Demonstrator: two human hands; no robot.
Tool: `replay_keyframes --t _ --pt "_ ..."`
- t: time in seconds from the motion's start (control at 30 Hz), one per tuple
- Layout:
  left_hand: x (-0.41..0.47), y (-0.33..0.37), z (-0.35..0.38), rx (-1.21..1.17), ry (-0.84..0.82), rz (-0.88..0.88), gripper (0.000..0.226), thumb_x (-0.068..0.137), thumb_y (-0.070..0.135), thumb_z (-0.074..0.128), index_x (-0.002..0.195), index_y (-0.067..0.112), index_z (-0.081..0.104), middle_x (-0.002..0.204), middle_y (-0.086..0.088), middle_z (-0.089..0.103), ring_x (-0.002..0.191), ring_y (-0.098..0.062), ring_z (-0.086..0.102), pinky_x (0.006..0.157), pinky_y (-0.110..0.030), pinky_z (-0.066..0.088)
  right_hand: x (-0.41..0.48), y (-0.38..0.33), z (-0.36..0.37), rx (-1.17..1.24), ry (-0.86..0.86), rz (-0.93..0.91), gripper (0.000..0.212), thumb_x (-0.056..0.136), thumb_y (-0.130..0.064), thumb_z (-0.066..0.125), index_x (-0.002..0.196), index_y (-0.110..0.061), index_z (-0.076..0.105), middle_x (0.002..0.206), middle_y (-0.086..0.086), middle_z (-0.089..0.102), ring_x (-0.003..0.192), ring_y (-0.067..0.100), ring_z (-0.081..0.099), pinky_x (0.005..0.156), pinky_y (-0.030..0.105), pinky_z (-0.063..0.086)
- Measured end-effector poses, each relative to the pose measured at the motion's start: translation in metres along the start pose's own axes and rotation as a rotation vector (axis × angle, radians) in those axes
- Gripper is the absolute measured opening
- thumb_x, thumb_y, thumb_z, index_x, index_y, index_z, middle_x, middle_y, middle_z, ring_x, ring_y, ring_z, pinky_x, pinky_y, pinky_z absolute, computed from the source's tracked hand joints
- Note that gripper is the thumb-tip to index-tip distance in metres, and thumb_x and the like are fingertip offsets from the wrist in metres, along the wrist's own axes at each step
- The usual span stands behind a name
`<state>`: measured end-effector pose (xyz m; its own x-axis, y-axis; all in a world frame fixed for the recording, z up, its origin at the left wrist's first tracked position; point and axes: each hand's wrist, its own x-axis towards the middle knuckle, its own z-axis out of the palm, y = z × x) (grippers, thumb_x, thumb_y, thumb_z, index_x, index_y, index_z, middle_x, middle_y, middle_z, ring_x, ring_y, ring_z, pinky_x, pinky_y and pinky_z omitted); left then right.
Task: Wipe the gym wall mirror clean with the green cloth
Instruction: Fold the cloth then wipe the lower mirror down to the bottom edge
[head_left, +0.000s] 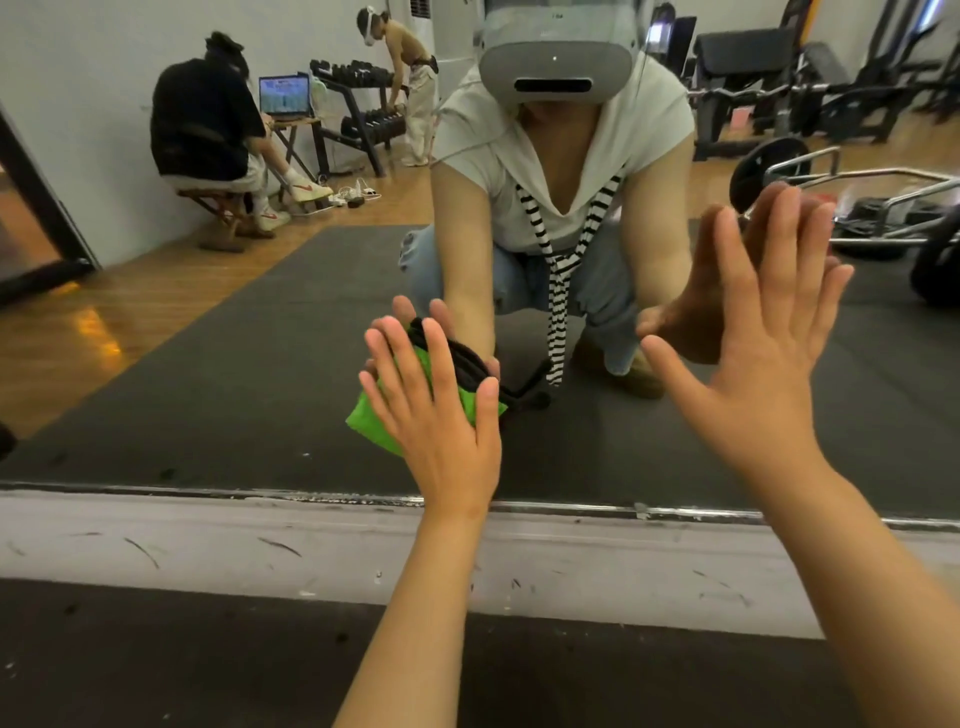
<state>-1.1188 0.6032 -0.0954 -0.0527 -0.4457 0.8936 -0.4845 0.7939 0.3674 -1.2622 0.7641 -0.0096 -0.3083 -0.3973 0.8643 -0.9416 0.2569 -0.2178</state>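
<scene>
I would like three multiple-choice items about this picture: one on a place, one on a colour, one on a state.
1. Where is the cloth? A) on the floor B) between the left hand and the mirror C) on a chair
2. Its main colour? A) red B) white C) green
3. The right hand is: A) a fist B) open and flat C) gripping a bottle

Answers: 1 B, the left hand presses it on the mirror; 2 C, bright green shows beside that hand; 3 B, it is spread flat, holding nothing.

A scuffed white baseboard (208, 540) meets a dark floor mat (156, 665) — reflected, a dumbbell rack (358, 111) and laptop (284, 95).
</scene>
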Motion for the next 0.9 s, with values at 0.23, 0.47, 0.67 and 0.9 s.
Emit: replay_keyframes --t 0.23,0.47,0.67,0.9 --pt "-0.009 0.003 0.001 -0.04 0.01 -0.087 0.071 0.105 0.054 0.032 0.16 0.025 -0.003 0.168 -0.009 -0.006 0.154 -0.018 -0.011 0.125 -0.042 -0.007 -0.014 -0.009 0.006 0.013 0.003 0.034 0.084 0.088 -0.033 0.065 0.158 -0.015 0.023 0.166 0.017 0.002 0.153 0.03 -0.01 0.122 0.05 -0.007" --pt "-0.021 0.017 0.002 -0.296 0.128 -0.569 0.1 0.094 0.067 0.046 0.158 0.004 0.002 0.167 -0.019 -0.006 0.155 -0.029 -0.007 0.123 -0.038 -0.009 -0.047 -0.041 0.028 -0.014 -0.153 -0.195 0.076 0.085 -0.023 0.067 0.154 -0.017 0.036 0.166 0.006 0.016 0.155 0.027 0.003 0.125 0.046 0.002" --pt "-0.022 0.029 0.008 -0.332 0.157 -0.845 0.099 0.09 0.079 0.032 0.161 0.017 0.0 0.168 -0.007 -0.013 0.154 -0.023 -0.014 0.119 -0.056 -0.009 0.001 -0.066 0.029 0.004 -0.178 -0.408 0.072 0.086 -0.015 0.068 0.152 -0.015 0.039 0.164 0.006 0.021 0.154 0.027 0.009 0.125 0.048 0.006" --pt "-0.018 0.033 0.016 -0.295 0.242 -0.891 0.074 0.103 0.061 0.014 0.161 0.016 0.002 0.169 -0.01 -0.004 0.155 -0.021 -0.009 0.123 -0.05 -0.007 0.087 -0.09 0.019 -0.153 -0.063 -0.601 0.06 0.094 -0.015 0.058 0.151 -0.014 0.042 0.16 0.011 0.032 0.151 0.031 0.021 0.123 0.053 0.012"
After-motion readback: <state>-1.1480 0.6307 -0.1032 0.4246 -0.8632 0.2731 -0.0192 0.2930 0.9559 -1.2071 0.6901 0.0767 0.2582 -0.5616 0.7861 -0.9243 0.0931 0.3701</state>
